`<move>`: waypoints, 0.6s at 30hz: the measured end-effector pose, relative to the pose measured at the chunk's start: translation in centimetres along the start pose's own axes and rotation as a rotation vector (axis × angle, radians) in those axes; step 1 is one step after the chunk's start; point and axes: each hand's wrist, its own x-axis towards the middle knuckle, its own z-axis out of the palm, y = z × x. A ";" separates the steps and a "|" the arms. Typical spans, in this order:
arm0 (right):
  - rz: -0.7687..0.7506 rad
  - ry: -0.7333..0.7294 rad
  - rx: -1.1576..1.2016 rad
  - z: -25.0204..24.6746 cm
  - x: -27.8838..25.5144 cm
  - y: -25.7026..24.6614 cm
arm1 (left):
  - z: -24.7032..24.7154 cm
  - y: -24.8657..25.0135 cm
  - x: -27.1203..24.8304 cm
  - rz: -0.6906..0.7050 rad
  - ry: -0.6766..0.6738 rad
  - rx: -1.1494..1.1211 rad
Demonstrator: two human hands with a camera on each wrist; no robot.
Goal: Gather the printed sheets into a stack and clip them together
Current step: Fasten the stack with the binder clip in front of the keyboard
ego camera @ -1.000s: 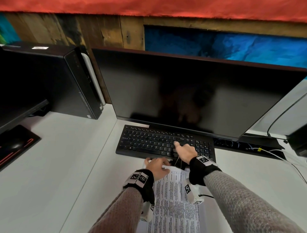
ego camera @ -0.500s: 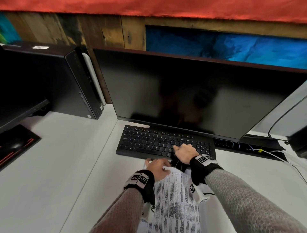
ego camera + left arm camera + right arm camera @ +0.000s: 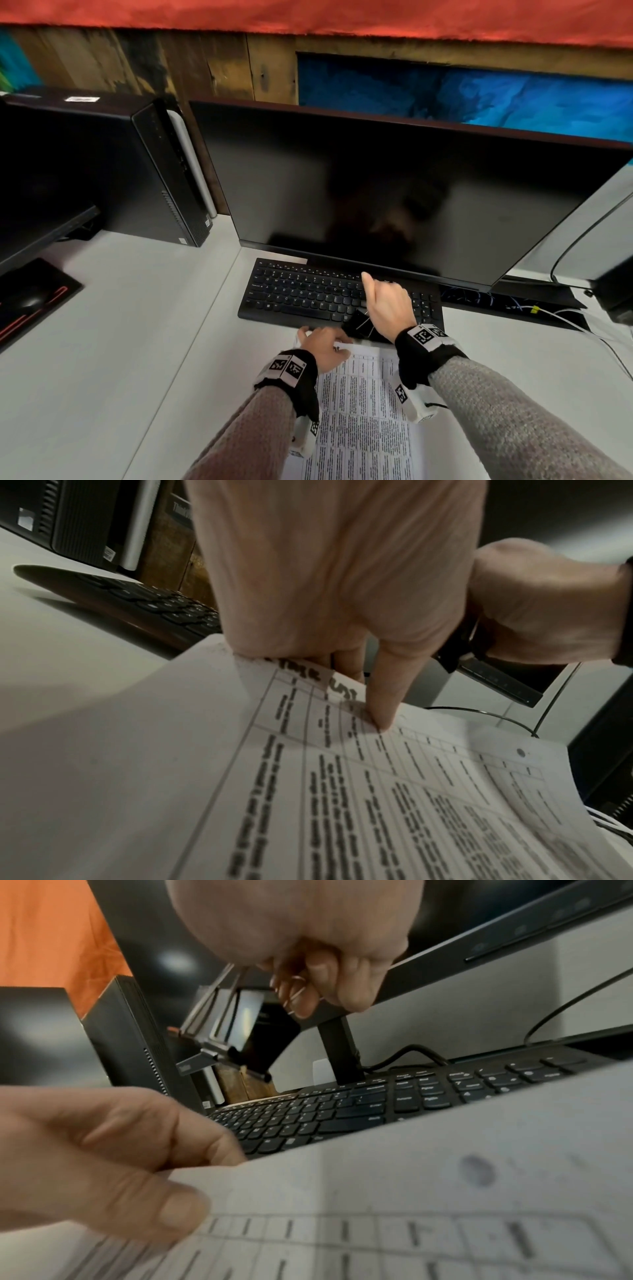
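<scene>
Printed sheets (image 3: 363,404) lie stacked on the white tabletop (image 3: 137,342), their far edge just before the black keyboard (image 3: 308,294). The left hand (image 3: 323,347) pinches the far left corner as before, thumb on top and fingers underneath. The right hand (image 3: 388,305) has risen from the paper's edge and now hangs above the keyboard, its grip clamped on the wire handles of the black binder clip (image 3: 359,323), whose jaws stand apart.
</scene>
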 end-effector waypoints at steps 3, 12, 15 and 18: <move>-0.062 -0.004 -0.001 0.8 -0.4 -0.4 | -0.4 0.0 -0.1 0.012 -0.039 -0.025; -0.141 -0.043 -0.171 1.5 -0.8 -0.3 | -1.1 0.3 -0.6 -0.010 -0.042 -0.042; -0.151 -0.044 -0.205 1.3 -0.8 -0.2 | -1.2 0.5 -0.7 -0.017 -0.020 -0.048; -0.140 -0.033 -0.198 1.3 -0.7 -0.1 | -1.3 0.6 -0.9 0.009 -0.017 -0.042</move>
